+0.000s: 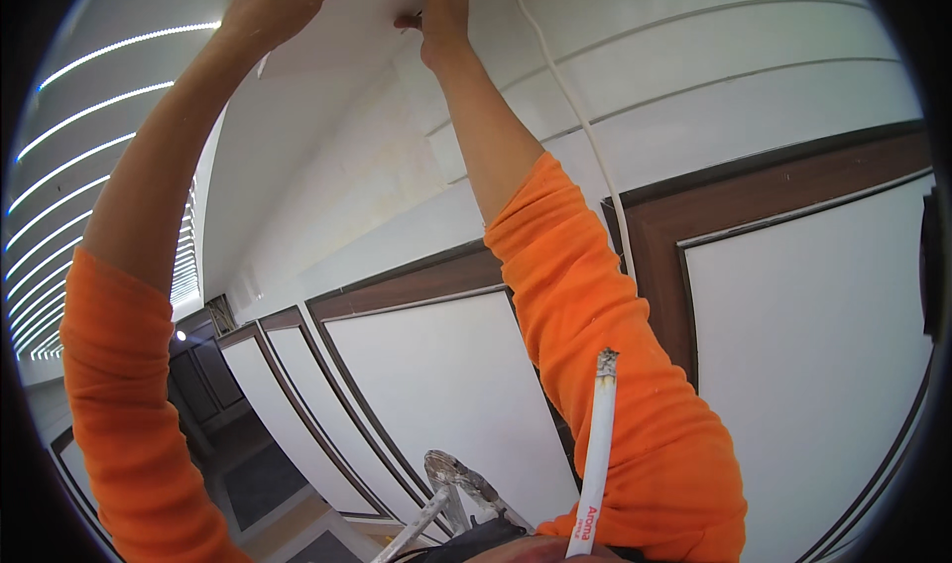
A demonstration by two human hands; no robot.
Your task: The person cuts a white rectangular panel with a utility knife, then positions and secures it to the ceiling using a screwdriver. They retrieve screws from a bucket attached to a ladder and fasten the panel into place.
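Both my arms, in orange sleeves, reach overhead. My left hand (283, 3) lies against a white ceiling panel (347, 67), its thumb stretched out; the top edge of the picture cuts off its fingertips. My right hand (444, 13) is raised beside the same panel, near a dark gap at the top. Thin dark parts show on both sides of this hand, as if something slender were in it, but its kind is unclear. A white cable (560, 77) hangs down to the right of my right forearm.
A partly burnt cigarette (599, 444) rises at the lower edge. A paint-spattered stepladder (461, 479) stands below me. White wall panels (436, 375) with dark brown frames line the side. Rows of light strips (99, 102) curve across the ceiling at left.
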